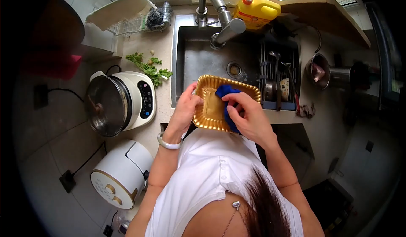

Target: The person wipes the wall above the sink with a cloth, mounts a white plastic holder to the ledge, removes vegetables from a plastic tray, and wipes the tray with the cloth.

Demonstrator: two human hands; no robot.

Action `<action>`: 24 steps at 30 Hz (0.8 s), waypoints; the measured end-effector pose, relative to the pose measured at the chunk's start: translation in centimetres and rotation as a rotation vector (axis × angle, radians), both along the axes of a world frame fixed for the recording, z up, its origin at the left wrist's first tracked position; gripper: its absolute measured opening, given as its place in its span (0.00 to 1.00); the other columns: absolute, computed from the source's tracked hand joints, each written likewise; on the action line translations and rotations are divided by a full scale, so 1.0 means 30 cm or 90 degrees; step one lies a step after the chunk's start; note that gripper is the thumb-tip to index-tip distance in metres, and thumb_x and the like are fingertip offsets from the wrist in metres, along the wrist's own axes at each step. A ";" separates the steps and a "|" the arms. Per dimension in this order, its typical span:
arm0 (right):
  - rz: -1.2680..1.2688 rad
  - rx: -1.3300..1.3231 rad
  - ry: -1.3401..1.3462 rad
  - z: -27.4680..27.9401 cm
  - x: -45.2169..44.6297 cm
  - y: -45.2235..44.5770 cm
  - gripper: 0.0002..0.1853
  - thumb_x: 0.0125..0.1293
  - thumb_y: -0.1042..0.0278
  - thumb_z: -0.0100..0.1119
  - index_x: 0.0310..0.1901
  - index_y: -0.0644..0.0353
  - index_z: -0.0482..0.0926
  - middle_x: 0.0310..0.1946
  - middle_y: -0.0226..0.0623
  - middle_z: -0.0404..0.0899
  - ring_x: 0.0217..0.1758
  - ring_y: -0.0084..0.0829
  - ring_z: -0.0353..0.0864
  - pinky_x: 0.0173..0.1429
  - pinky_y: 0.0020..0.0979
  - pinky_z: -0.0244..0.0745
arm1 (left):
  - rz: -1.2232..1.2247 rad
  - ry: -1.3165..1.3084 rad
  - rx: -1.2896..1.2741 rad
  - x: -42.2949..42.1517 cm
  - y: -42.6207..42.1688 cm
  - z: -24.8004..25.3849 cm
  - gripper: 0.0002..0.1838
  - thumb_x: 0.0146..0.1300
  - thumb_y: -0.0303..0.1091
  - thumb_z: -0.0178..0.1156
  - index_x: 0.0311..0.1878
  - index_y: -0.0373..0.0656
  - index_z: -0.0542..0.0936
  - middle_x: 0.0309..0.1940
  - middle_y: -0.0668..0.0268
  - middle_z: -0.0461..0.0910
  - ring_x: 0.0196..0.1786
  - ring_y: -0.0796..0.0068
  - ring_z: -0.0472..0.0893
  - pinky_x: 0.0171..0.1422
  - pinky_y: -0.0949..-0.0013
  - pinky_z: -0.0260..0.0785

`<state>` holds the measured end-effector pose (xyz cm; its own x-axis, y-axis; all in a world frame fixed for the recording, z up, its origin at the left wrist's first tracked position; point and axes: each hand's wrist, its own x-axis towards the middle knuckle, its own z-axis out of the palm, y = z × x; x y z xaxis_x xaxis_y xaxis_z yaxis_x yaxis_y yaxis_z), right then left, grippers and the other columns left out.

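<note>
A gold tray with a fluted rim [206,119] is tilted toward me over the front edge of the sink. My left hand [185,109] grips its left side, fingers mostly behind the rim and thumb at the edge. In my right hand [249,116] is a bunched blue cloth [228,91], pressed against the right part of the tray's inside. The fingers of that hand are curled round the cloth. Behind the tray lies the steel sink [198,53], its drain [235,69] showing just beyond the far rim.
The faucet [230,30] hangs over the sink, a yellow bottle [258,13] beside it. A drying rack [268,61] with utensils fills the sink's right side. Leafy greens [150,69], an electric cooker [137,94] and a white air fryer [122,169] stand left. A metal pot [318,71] sits right.
</note>
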<state>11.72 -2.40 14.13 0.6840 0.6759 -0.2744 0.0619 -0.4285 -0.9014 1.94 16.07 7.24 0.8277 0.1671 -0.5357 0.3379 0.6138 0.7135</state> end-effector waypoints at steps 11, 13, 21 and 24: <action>0.115 -0.098 -0.130 -0.137 0.079 0.039 0.13 0.65 0.71 0.60 0.50 0.67 0.78 0.33 0.45 0.85 0.34 0.45 0.84 0.41 0.35 0.77 | -0.085 0.003 -0.069 -0.006 -0.069 0.064 0.16 0.73 0.32 0.50 0.58 0.34 0.76 0.48 0.67 0.82 0.47 0.82 0.80 0.53 0.76 0.74; 0.070 -0.045 -0.107 -0.166 0.067 0.035 0.12 0.66 0.71 0.60 0.48 0.67 0.79 0.33 0.45 0.85 0.33 0.41 0.84 0.39 0.33 0.76 | -0.070 0.024 -0.042 -0.006 -0.066 0.051 0.19 0.80 0.41 0.47 0.59 0.34 0.76 0.46 0.68 0.83 0.45 0.84 0.80 0.51 0.77 0.74; 0.033 -0.021 -0.108 -0.150 0.066 0.005 0.09 0.66 0.72 0.60 0.42 0.70 0.81 0.28 0.40 0.83 0.26 0.23 0.76 0.31 0.24 0.70 | -0.104 0.027 -0.018 0.007 -0.064 0.070 0.20 0.80 0.42 0.47 0.59 0.34 0.76 0.46 0.69 0.83 0.45 0.85 0.80 0.51 0.77 0.74; 0.051 -0.047 -0.109 -0.142 0.077 0.003 0.09 0.66 0.73 0.60 0.42 0.70 0.82 0.28 0.39 0.83 0.27 0.22 0.75 0.32 0.24 0.71 | -0.119 0.034 -0.026 0.014 -0.053 0.080 0.20 0.80 0.42 0.47 0.59 0.34 0.76 0.46 0.69 0.83 0.45 0.85 0.80 0.51 0.77 0.74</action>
